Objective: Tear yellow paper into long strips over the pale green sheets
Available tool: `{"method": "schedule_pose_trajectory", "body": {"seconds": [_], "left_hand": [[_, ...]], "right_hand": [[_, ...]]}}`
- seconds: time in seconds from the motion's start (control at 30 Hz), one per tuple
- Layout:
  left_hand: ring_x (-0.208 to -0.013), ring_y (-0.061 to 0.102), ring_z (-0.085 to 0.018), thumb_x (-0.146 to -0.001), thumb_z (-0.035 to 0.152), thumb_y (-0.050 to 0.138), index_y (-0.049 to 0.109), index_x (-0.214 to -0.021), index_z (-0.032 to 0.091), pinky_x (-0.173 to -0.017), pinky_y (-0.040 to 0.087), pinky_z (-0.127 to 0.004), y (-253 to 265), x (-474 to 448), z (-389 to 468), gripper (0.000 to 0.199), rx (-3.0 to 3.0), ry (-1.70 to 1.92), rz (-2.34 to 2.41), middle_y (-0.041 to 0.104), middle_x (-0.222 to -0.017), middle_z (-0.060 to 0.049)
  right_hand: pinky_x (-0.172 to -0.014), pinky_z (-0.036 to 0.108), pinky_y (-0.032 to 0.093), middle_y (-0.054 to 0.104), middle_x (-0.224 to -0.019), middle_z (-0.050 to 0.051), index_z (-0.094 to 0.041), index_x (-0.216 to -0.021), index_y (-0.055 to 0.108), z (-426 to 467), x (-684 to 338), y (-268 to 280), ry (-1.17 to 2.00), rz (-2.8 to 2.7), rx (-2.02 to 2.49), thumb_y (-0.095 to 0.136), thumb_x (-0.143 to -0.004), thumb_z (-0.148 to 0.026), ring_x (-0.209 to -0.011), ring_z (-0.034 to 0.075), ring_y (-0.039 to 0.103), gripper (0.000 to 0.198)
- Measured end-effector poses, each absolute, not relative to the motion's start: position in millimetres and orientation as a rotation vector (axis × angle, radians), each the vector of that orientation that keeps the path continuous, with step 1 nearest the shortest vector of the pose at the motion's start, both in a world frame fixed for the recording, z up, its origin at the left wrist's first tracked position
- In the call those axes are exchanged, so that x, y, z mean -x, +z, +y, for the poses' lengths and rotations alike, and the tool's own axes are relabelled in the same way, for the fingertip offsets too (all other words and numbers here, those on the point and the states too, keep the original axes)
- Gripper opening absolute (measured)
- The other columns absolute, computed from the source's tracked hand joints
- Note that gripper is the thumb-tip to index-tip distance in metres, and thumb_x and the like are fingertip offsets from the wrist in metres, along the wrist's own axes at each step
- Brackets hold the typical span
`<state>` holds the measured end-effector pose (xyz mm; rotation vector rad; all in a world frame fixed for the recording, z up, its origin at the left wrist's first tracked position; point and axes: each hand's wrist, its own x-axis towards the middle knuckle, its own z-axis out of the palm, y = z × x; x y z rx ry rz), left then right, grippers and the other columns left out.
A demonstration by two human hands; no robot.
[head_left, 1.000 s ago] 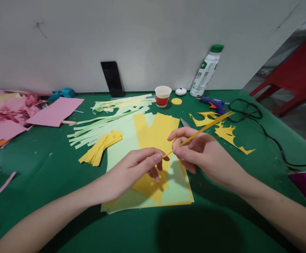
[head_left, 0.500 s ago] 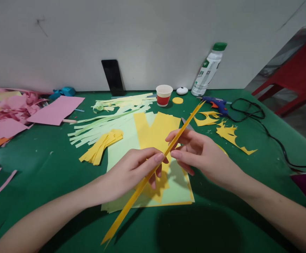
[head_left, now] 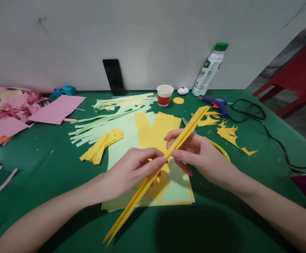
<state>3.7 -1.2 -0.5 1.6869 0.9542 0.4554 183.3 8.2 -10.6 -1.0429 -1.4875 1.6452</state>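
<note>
1. Table (head_left: 50, 172), green-topped, with the person's two forearms reaching in over it from either side, as I see it.
2. Yellow strip (head_left: 139, 196), long, narrow and creased lengthwise, held aslant above the papers; its split lower end points toward the person, its upper end away to the right.
3. Left hand (head_left: 137, 168), its thumb and forefinger closed narrowly on the strip near the middle; the other fingers curl beneath, partly hidden.
4. Right hand (head_left: 202, 153), just beside it, thumb on the near face of the strip and fingers behind (a light pinch, by the look of it).
5. Pale green sheets (head_left: 179, 191), lying under both hands, with yellow sheets (head_left: 165, 126) on top.
6. Scissors (head_left: 222, 149), partly covered by the right hand; a yellow handle shows.
7. Yellow bundle (head_left: 102, 146) of short strips, left of the sheets; beyond it, fringed pale green strips (head_left: 92, 128).
8. Yellow scraps (head_left: 230, 135), to the right, near a blue glue gun (head_left: 218, 104).
9. Pink paper (head_left: 58, 109), far left, beside a crumpled pink heap (head_left: 18, 109).
10. Paper cup (head_left: 164, 97), upright, near a yellow disc (head_left: 178, 101).
11. Phone (head_left: 113, 75) and bottle (head_left: 210, 70), both leaning against the pale wall (head_left: 153, 38).
</note>
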Motion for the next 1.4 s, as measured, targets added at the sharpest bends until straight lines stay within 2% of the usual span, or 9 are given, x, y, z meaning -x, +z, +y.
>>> {"method": "schedule_pose_trajectory", "body": {"seconds": [0.1,0.23,0.3,0.43,0.57,0.73,0.97,1.2,1.4], "left_hand": [[-0.053,0.050,-0.007,-0.089,0.035,0.035,0.051,-0.071,0.015,-0.055,0.039,-0.020,-2,-3,1,0.031,-1.731,0.456,0.972,0.050,-0.062,0.004],[-0.049,0.029,-0.008,-0.089,0.034,0.030,0.035,-0.058,0.017,-0.046,0.025,-0.021,-6,-1,2,0.036,-1.827,0.505,1.101,0.029,-0.054,0.005],[-0.049,0.024,-0.008,-0.088,0.028,0.030,0.029,-0.057,0.017,-0.045,0.022,-0.022,-8,0,3,0.034,-1.864,0.502,1.110,0.024,-0.054,0.005],[-0.049,0.027,-0.007,-0.087,0.026,0.030,0.032,-0.057,0.016,-0.045,0.022,-0.021,-9,0,5,0.032,-1.865,0.443,1.077,0.028,-0.054,0.005],[-0.050,0.031,-0.008,-0.086,0.037,0.036,0.046,-0.067,0.016,-0.045,0.024,-0.021,-8,-1,6,0.030,-1.824,0.304,1.117,0.036,-0.056,0.005],[-0.057,0.039,-0.009,-0.081,0.026,0.042,0.053,-0.077,0.017,-0.052,0.031,-0.021,-8,-3,7,0.015,-1.921,0.333,1.174,0.047,-0.064,0.004],[-0.048,0.025,-0.007,-0.078,0.046,0.049,0.036,-0.056,0.017,-0.044,0.021,-0.021,-10,-2,11,0.039,-1.847,0.306,1.261,0.026,-0.052,0.006],[-0.049,0.028,-0.007,-0.075,0.050,0.052,0.049,-0.067,0.015,-0.043,0.021,-0.021,-5,2,15,0.036,-1.715,0.245,1.163,0.033,-0.058,0.005],[-0.050,0.030,-0.007,-0.078,0.046,0.051,0.050,-0.061,0.015,-0.043,0.022,-0.021,-4,3,15,0.036,-1.791,0.288,1.058,0.035,-0.056,0.004]], "right_hand": [[-0.037,0.018,0.033,0.051,-0.070,-0.003,-0.020,-0.093,0.050,10,-185,-12,1.634,-1.478,1.079,0.060,-0.072,-0.030,-0.044,0.004,0.041,0.026],[-0.039,0.019,0.032,0.049,-0.063,-0.004,-0.018,-0.098,0.051,12,-190,-14,1.682,-1.448,1.130,0.058,-0.072,-0.020,-0.046,0.006,0.042,0.027],[-0.040,0.019,0.031,0.047,-0.057,-0.005,-0.017,-0.098,0.052,13,-191,-15,1.756,-1.443,1.099,0.056,-0.072,-0.018,-0.046,0.007,0.042,0.026],[-0.039,0.018,0.030,0.046,-0.051,-0.006,-0.015,-0.081,0.057,16,-190,-16,1.859,-1.390,1.103,0.056,-0.073,-0.021,-0.043,0.005,0.041,0.010],[-0.040,0.018,0.028,0.048,-0.054,-0.006,-0.015,-0.078,0.057,19,-185,-17,1.840,-1.352,1.177,0.059,-0.071,-0.024,-0.043,0.004,0.040,0.012],[-0.042,0.020,0.027,0.043,-0.048,-0.006,-0.014,-0.075,0.059,19,-182,-19,1.756,-1.448,1.250,0.059,-0.071,-0.026,-0.046,0.006,0.038,0.013],[-0.042,0.021,0.029,0.042,-0.046,-0.007,-0.017,-0.056,0.048,18,-187,-15,1.634,-1.396,1.213,0.065,-0.067,-0.031,-0.043,0.006,0.037,0.025],[-0.039,0.020,0.026,0.043,-0.048,-0.006,-0.016,-0.057,0.058,43,-222,1,1.579,-1.310,1.218,0.071,-0.061,-0.028,-0.040,0.003,0.037,0.018],[-0.033,0.022,0.022,0.043,-0.044,-0.004,-0.016,-0.057,0.063,52,-236,7,1.582,-1.300,1.274,0.066,-0.064,-0.023,-0.034,0.004,0.039,0.010]]}}
